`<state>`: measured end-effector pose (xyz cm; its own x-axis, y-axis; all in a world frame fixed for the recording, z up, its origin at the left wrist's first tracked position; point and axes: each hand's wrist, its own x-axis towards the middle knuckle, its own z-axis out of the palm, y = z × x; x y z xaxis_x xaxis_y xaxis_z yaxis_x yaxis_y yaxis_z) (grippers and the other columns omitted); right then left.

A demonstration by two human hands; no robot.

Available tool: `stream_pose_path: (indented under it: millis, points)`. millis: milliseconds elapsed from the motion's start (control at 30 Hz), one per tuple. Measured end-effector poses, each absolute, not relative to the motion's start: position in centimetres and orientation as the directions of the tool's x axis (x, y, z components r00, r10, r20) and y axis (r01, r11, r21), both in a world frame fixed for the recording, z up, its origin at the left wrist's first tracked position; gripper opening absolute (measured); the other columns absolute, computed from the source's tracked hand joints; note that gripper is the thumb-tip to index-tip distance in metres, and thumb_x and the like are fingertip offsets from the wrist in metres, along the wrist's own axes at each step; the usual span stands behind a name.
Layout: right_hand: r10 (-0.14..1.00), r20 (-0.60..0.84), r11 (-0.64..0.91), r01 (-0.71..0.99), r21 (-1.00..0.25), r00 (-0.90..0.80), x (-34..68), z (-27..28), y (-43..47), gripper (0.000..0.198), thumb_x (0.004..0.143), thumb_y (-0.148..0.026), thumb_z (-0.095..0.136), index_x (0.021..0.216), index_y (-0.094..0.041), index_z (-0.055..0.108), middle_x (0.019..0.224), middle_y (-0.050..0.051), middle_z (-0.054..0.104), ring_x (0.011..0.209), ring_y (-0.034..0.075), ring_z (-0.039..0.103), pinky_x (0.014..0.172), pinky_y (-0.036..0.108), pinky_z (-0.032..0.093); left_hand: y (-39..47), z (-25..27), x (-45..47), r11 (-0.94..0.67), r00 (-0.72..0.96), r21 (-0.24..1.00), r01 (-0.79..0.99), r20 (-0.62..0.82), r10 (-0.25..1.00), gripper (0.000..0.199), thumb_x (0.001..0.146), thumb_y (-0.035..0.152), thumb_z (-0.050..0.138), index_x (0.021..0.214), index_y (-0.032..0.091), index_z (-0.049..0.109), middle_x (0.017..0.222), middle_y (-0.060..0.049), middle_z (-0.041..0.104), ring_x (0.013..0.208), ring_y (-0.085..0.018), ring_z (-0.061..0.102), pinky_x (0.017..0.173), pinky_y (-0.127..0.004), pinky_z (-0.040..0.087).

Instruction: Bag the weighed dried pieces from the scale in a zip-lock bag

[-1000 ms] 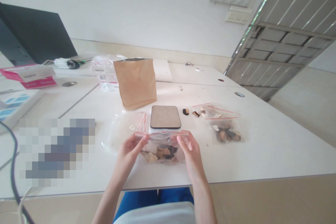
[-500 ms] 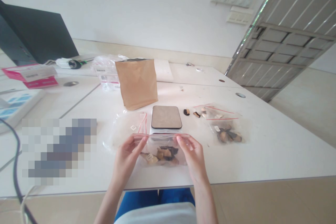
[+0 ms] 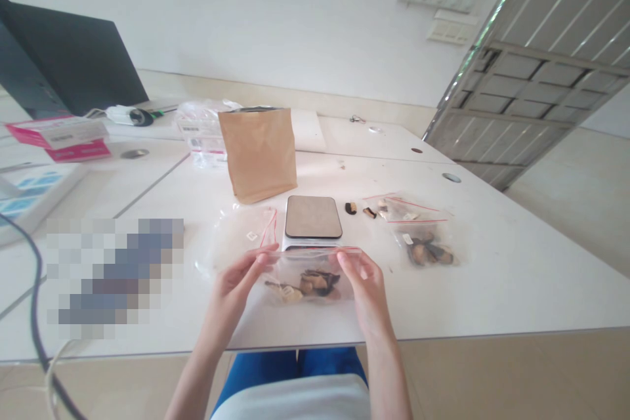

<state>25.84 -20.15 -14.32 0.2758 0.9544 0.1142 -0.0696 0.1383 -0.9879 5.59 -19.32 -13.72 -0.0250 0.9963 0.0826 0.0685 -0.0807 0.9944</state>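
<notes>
A clear zip-lock bag [image 3: 295,269] with dark and tan dried slices [image 3: 317,282] inside is stretched between my hands by its top edge. My left hand [image 3: 242,275] pinches the left end of the zip strip, thumb on top. At the right end my right hand [image 3: 363,279] grips the strip in the same way. Just beyond the bag stands a kitchen scale [image 3: 314,216] with a bare metal plate. Flat bags [image 3: 236,236] with red zip lines lie left of the scale. Another bag of slices [image 3: 428,246] rests to the right.
A brown paper bag [image 3: 260,154] stands upright behind the scale. Two loose slices [image 3: 351,209] lie right of the scale. Plastic-wrapped boxes [image 3: 201,138], pink boxes [image 3: 62,138] and a dark monitor [image 3: 73,59] are at the left. A dark cable [image 3: 37,302] hangs over the front left edge.
The view has shifted slightly. My left thumb and fingers have slid a little along the zip strip, while my right hand keeps its hold at the right end.
</notes>
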Motion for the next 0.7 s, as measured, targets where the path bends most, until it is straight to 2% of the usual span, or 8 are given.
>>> stream_pose_path:
  millis: [167,400,533,700]
  points:
    - [0.963,0.129,0.146,-0.057,-0.988,0.236,25.9,-14.0,-20.3,0.022,0.078,-0.042,0.067,0.078,-0.021,0.071,0.081,0.003,0.072,0.085,0.018,0.064,0.082,0.029,0.047,-19.4,-13.3,5.8,-0.129,-0.115,0.987,0.092,0.139,0.983,0.03,0.074,0.048,0.066,0.075,0.017,0.068,0.081,-0.005,0.071,0.084,-0.019,0.065,0.076,-0.024,0.051]
    - [0.984,0.082,0.097,-0.091,-0.991,0.16,25.7,-13.9,-20.4,0.031,0.077,-0.044,0.067,0.1,-0.022,0.069,0.097,0.005,0.072,0.095,0.022,0.065,0.087,0.035,0.049,-19.8,-13.5,5.9,-0.136,-0.178,0.986,0.096,0.152,0.972,0.031,0.076,0.048,0.064,0.08,0.017,0.066,0.083,-0.006,0.07,0.084,-0.02,0.065,0.075,-0.026,0.052]
    - [0.989,0.091,0.097,-0.043,-0.994,0.119,25.5,-14.0,-20.6,0.026,0.079,-0.043,0.065,0.091,-0.021,0.071,0.099,0.006,0.071,0.099,0.022,0.064,0.089,0.034,0.048,-19.8,-14.0,6.0,-0.152,-0.214,0.983,0.106,0.172,0.962,0.031,0.076,0.048,0.064,0.082,0.017,0.065,0.085,-0.006,0.07,0.086,-0.02,0.065,0.079,-0.028,0.051]
    - [0.977,0.157,0.163,-0.028,-0.986,0.142,25.0,-14.0,-20.5,0.02,0.078,-0.039,0.066,0.08,-0.02,0.071,0.084,0.004,0.07,0.085,0.019,0.064,0.081,0.031,0.049,-19.9,-14.4,6.4,-0.137,-0.291,0.98,0.145,0.175,0.941,0.032,0.076,0.049,0.063,0.082,0.017,0.064,0.084,-0.006,0.07,0.082,-0.018,0.065,0.077,-0.027,0.05]
